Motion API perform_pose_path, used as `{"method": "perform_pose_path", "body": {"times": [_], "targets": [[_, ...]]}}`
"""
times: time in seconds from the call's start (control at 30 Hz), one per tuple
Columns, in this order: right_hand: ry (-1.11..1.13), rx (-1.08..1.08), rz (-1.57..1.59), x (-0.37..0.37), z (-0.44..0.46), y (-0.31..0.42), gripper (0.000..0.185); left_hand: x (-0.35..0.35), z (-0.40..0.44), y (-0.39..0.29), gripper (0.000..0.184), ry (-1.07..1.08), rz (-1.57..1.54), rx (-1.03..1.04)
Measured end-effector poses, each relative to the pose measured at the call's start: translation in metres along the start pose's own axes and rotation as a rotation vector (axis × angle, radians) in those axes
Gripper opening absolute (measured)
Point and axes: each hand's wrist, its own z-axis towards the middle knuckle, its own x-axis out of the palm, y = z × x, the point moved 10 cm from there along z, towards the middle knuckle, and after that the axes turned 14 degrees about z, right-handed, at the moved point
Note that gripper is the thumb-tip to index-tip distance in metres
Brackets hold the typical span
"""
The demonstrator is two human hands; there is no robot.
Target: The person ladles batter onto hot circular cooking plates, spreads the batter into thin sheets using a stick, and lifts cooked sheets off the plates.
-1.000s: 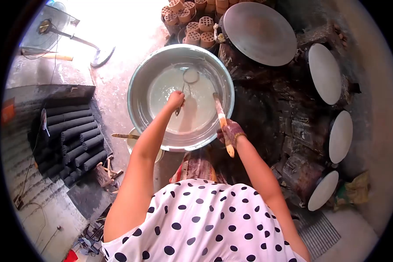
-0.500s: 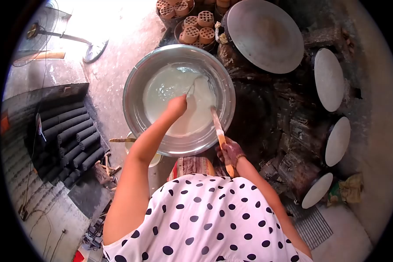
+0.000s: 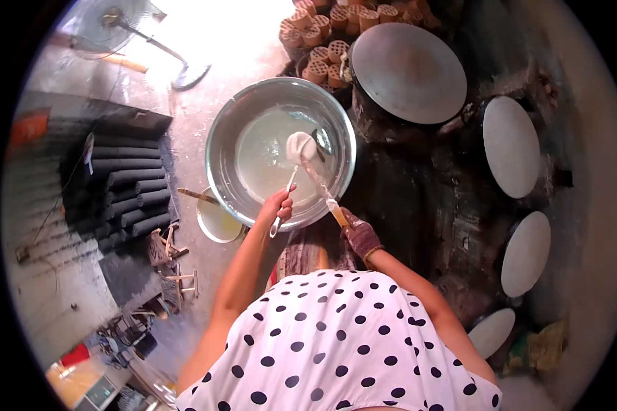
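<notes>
A wide metal basin (image 3: 216,161) holds thin white liquid (image 3: 257,161). My bare left hand (image 3: 278,207) is closed round the handle of a ladle (image 3: 301,146), whose bowl, full of white liquid, is over the middle of the basin. On my right hand (image 3: 362,234) is a dark purple glove, and its fingers wrap a wooden stick (image 3: 336,212). The stick's white-coated upper end reaches over the basin and meets or overlaps the ladle; whether they touch I cannot tell.
Left of the basin stands a pail (image 3: 219,226) with a stick across it. Black cylindrical briquettes (image 3: 134,178) are stacked farther left, near a standing fan (image 3: 192,74). Perforated clay-coloured blocks (image 3: 319,61) lie beyond. Several drums with round pale tops (image 3: 410,72) line the right side.
The ladle has come up out of the liquid with a full bowl, and my left hand has drawn back toward me. The stick's end has swung left to the ladle. The view has shifted.
</notes>
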Motion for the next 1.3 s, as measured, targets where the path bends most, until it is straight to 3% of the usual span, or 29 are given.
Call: {"method": "perform_pose_path", "body": {"times": [0.07, 0.1, 0.17, 0.27, 0.33, 0.4, 0.47, 0.5, 0.53, 0.57, 0.63, 0.67, 0.73, 0.8, 0.9, 0.97, 1.0, 1.07, 1.13, 1.2, 1.23, 1.3], "targets": [[0.101, -0.380, -0.129, 0.006, -0.011, 0.035, 0.054, 0.013, -0.052, -0.026, 0.031, -0.059, -0.009, 0.145], [0.133, -0.459, -0.096, 0.010, -0.026, 0.059, 0.057, 0.021, -0.081, -0.043, 0.032, -0.065, 0.003, 0.228], [0.235, -0.561, -0.079, 0.012, -0.053, 0.112, 0.058, 0.050, -0.152, -0.089, 0.034, -0.124, 0.081, 0.375], [0.440, -0.523, -0.058, 0.027, -0.094, 0.200, 0.055, 0.078, -0.258, -0.149, 0.036, -0.254, 0.126, 0.569], [0.412, -0.486, -0.017, 0.024, -0.110, 0.240, 0.047, 0.082, -0.303, -0.179, 0.038, -0.357, 0.264, 0.691], [0.391, -0.657, -0.052, 0.021, -0.118, 0.274, 0.028, 0.073, -0.326, -0.192, 0.040, -0.396, 0.264, 0.744], [0.271, -0.912, -0.189, 0.016, -0.122, 0.301, 0.029, 0.049, -0.326, -0.195, 0.040, -0.427, 0.313, 0.712], [0.267, -0.910, -0.199, 0.019, -0.112, 0.302, 0.029, 0.036, -0.315, -0.192, 0.038, -0.428, 0.334, 0.658], [0.093, -1.206, -0.476, 0.024, -0.122, 0.315, 0.034, 0.019, -0.293, -0.190, 0.038, -0.417, 0.323, 0.648], [-0.091, -1.478, -0.763, 0.033, -0.132, 0.313, 0.040, 0.002, -0.255, -0.179, 0.036, -0.287, 0.103, 0.585], [-0.112, -1.326, -0.943, 0.034, -0.087, 0.285, 0.041, -0.002, -0.201, -0.158, 0.034, -0.065, -0.320, 0.461], [-0.131, -1.198, -1.098, 0.032, -0.061, 0.268, 0.043, 0.001, -0.187, -0.150, 0.034, -0.055, -0.322, 0.436], [-0.172, -1.175, -1.121, 0.012, -0.066, 0.250, 0.050, -0.001, -0.175, -0.147, 0.035, -0.193, -0.254, 0.461], [-0.146, -1.043, -0.933, -0.017, -0.078, 0.243, 0.056, 0.006, -0.176, -0.142, 0.038, -0.349, 0.130, 0.552], [-0.178, -1.014, -0.879, -0.033, -0.068, 0.231, 0.054, 0.021, -0.125, -0.129, 0.035, -0.276, 0.085, 0.491], [-0.185, -0.993, -0.880, -0.044, -0.052, 0.227, 0.055, 0.047, -0.072, -0.127, 0.035, 0.068, -0.648, 0.266], [-0.204, -0.988, -0.877, -0.052, -0.055, 0.230, 0.055, 0.058, -0.068, -0.128, 0.035, 0.079, -0.636, 0.257], [-0.204, -0.940, -0.852, -0.075, -0.059, 0.234, 0.056, 0.070, -0.077, -0.146, 0.036, -0.191, 0.125, 0.486], [-0.246, -1.028, -0.815, -0.097, -0.061, 0.242, 0.057, 0.090, -0.068, -0.154, 0.037, -0.240, 0.278, 0.504], [-0.326, -1.043, -0.866, -0.122, -0.052, 0.240, 0.056, 0.111, -0.025, -0.148, 0.036, -0.054, 0.000, 0.373], [-0.320, -0.938, -0.888, -0.140, -0.031, 0.229, 0.055, 0.134, -0.002, -0.157, 0.032, 0.205, -0.436, 0.177], [-0.398, -0.810, -0.962, -0.177, -0.031, 0.217, 0.055, 0.171, 0.014, -0.195, 0.030, 0.260, -0.544, 0.064]]}}
